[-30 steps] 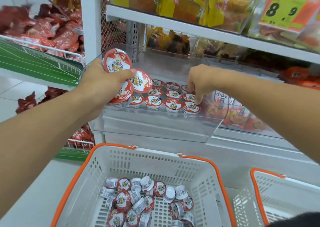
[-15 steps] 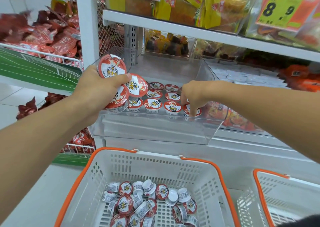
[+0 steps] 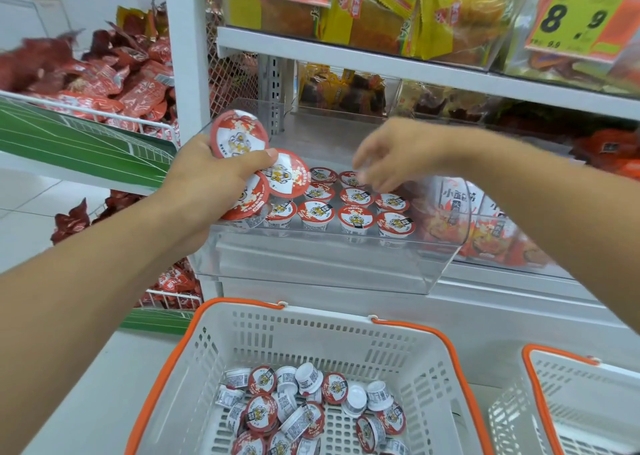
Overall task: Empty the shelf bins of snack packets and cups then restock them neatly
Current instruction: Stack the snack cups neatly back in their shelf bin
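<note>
My left hand (image 3: 207, 180): forearm raised from lower left, grip curled around cluster of red-lidded cups (image 3: 256, 170), thumb pressing across lids, held at left front corner of clear shelf bin (image 3: 322, 274). Bin: rows of cups (image 3: 356, 212) standing lid-up along front. My right hand (image 3: 398, 153): forearm extended from right, hovering above rows, fingers loosely spread and pointing down, motion-blurred, grip holding nothing visible. Below: white basket with orange rim (image 3: 349, 333), loose cups (image 3: 304, 409) piled inside. Second basket (image 3: 568, 402) at right.
</note>
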Motion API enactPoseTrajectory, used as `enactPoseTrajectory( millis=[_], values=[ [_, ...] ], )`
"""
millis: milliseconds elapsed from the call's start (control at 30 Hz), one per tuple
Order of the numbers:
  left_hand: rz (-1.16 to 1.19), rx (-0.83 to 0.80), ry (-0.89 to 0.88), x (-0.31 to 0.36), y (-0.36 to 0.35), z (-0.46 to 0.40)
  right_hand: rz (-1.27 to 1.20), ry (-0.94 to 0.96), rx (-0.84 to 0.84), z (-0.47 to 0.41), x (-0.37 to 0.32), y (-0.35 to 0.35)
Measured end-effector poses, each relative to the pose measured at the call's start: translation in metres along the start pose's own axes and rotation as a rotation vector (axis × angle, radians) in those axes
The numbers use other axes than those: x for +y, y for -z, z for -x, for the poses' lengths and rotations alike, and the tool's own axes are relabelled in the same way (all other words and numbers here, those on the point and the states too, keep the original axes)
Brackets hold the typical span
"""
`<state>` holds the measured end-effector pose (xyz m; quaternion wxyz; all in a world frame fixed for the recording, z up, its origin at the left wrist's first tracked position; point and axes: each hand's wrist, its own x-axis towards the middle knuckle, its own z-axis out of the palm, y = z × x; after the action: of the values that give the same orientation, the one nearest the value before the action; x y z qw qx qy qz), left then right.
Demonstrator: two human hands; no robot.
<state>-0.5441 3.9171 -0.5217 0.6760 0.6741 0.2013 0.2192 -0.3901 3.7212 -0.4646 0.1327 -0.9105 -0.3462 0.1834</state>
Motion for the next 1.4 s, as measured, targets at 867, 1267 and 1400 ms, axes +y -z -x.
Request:
enactPoseTrajectory(
  millis=[867, 1267, 1400],
  values=[
    [-0.483, 0.431, -0.334, 0.010, 0.061, -0.006, -0.307, -0.188, -0.132, -0.078, -0.117, -0.099],
    [-0.593, 0.400, -0.501, 0.008, 0.055, -0.003, -0.321, -0.242, -0.088, -0.077, -0.126, -0.104],
    [-0.608, 0.374, -0.523, 0.008, 0.054, -0.002, -0.141, -0.134, -0.001, -0.065, -0.121, -0.093]
  ],
)
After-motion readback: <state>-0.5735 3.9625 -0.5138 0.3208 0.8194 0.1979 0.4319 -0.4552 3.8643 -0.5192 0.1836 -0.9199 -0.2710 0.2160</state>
